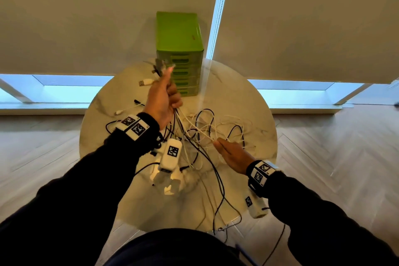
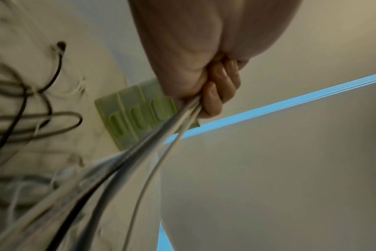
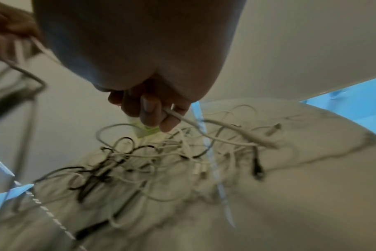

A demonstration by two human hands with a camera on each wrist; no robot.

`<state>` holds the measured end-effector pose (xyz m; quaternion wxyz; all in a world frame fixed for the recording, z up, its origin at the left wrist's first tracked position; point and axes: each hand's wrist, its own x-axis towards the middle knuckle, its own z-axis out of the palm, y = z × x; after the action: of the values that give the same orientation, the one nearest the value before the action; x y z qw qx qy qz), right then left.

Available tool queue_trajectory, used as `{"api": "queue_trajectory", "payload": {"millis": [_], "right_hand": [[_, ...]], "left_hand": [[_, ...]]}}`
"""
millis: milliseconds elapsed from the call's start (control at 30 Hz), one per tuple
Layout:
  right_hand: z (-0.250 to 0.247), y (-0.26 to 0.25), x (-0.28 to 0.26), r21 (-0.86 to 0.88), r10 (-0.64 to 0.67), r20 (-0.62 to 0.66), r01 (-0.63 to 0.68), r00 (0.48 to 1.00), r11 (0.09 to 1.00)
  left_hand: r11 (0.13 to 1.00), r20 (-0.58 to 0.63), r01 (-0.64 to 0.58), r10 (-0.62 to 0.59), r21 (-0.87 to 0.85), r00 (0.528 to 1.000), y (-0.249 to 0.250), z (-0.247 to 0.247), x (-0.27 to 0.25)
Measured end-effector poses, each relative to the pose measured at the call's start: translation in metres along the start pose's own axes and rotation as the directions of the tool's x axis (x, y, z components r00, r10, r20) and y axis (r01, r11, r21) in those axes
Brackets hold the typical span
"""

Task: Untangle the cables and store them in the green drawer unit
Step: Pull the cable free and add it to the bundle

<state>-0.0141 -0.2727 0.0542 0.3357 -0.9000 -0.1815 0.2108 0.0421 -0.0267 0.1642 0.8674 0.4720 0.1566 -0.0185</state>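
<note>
Cables [image 1: 207,136]: a black and white tangle on the round table [image 1: 259,114], part lifted; light, limp, likely to snag at loops.
Best hold: probably near a plug, feeding one strand free.
Left hand [image 1: 165,97]: raised, fist wrapped round a bundle of strands.
Right hand [image 1: 232,155]: low, pinching one white cable [image 3: 221,126].
Green drawer unit [image 1: 179,54]: at the table's far edge, drawers closed.

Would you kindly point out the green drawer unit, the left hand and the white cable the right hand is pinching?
green drawer unit [image 1: 177,32], head view, on its top face.
left hand [image 1: 162,101], head view, on the back of the hand.
white cable [image 3: 189,120], right wrist view, on the stretch just past the fingers.
</note>
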Motion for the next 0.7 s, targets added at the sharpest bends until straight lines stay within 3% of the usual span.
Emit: {"api": "queue_trajectory", "payload": {"millis": [100,167,233,300,367,433,567,700], "right_hand": [[-0.009,0.027,0.002,-0.091,0.082,0.028,-0.08,0.996,0.993],[-0.018,0.031,0.013,-0.064,0.104,-0.038,-0.107,0.994,0.992],[-0.027,0.021,0.031,-0.018,0.104,-0.181,-0.109,0.978,0.994],[-0.036,-0.004,0.047,0.071,0.092,-0.317,-0.073,0.944,0.995],[-0.043,-0.037,0.056,0.121,0.03,-0.351,0.014,0.936,0.993],[-0.041,-0.07,0.061,0.09,-0.088,-0.292,0.119,0.952,0.989],[-0.023,-0.104,0.061,-0.002,-0.246,-0.086,0.247,0.965,0.969],[-0.015,-0.095,0.056,0.044,-0.247,-0.043,0.248,0.968,0.968]], "left_hand": [[0.988,-0.09,-0.128,0.135,0.084,0.987,0.028,-0.009,0.008],[0.984,-0.084,-0.14,0.15,0.111,0.985,0.037,-0.011,0.008],[0.981,-0.029,-0.122,0.128,0.151,0.991,0.034,-0.011,0.005],[0.937,0.025,-0.084,0.08,0.34,0.996,0.019,-0.012,0.002],[0.807,0.03,-0.025,0.009,0.59,1.0,-0.002,-0.012,-0.002],[0.748,0.002,0.05,-0.069,0.662,0.998,-0.02,-0.011,-0.002],[0.919,-0.013,0.167,-0.174,0.358,0.985,-0.026,-0.006,0.002],[0.988,0.01,0.101,-0.103,0.12,0.995,-0.019,-0.001,0.008]]}}
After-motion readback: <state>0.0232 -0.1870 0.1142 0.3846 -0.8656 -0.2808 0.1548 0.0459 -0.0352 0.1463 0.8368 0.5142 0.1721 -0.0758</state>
